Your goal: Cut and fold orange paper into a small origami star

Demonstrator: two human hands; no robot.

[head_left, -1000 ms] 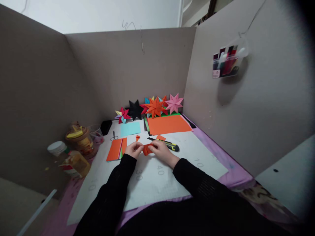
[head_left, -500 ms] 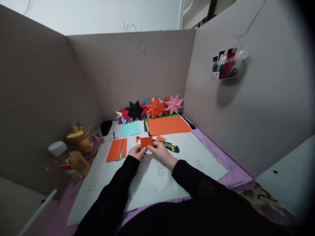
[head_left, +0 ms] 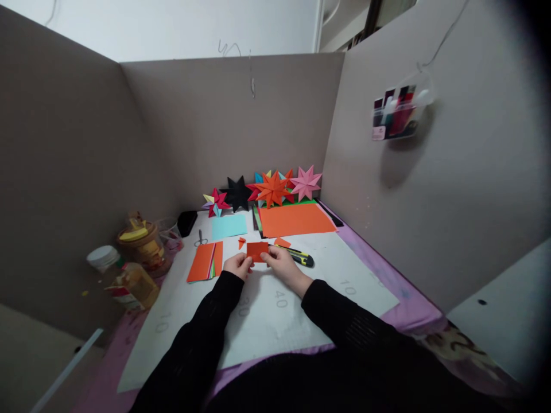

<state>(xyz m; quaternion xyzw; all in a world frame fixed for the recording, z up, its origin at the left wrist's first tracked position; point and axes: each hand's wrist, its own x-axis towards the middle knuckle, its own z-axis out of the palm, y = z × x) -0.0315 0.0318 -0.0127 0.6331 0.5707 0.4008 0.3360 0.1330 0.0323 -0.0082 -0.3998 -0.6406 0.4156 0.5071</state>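
Note:
A small orange piece of paper [head_left: 257, 250] is held up between my two hands, a little above the white sheet [head_left: 262, 338]. My left hand [head_left: 239, 265] pinches its lower left corner, and my right hand [head_left: 279, 261] grips its lower right edge with the thumb in front. Just behind my right hand lies a black and yellow utility knife [head_left: 299, 256], beside a small orange paper piece [head_left: 282, 242]. A small folded orange piece [head_left: 241, 243] rests behind the paper I hold. Left of my hands sits a stack of coloured paper strips [head_left: 202, 264], orange on top.
Scissors [head_left: 200, 239] and a light blue sheet [head_left: 229, 226] lie at the back left. Large orange sheets [head_left: 299, 220] lie at the back. Folded paper stars [head_left: 274, 189] lean on the rear wall. A bottle [head_left: 133, 284] and a brown container [head_left: 144, 244] stand at the left edge.
The orange paper has tipped and looks darker; both hands have spread slightly apart at its edges. The rest of the table is unchanged apart from a small camera shift.

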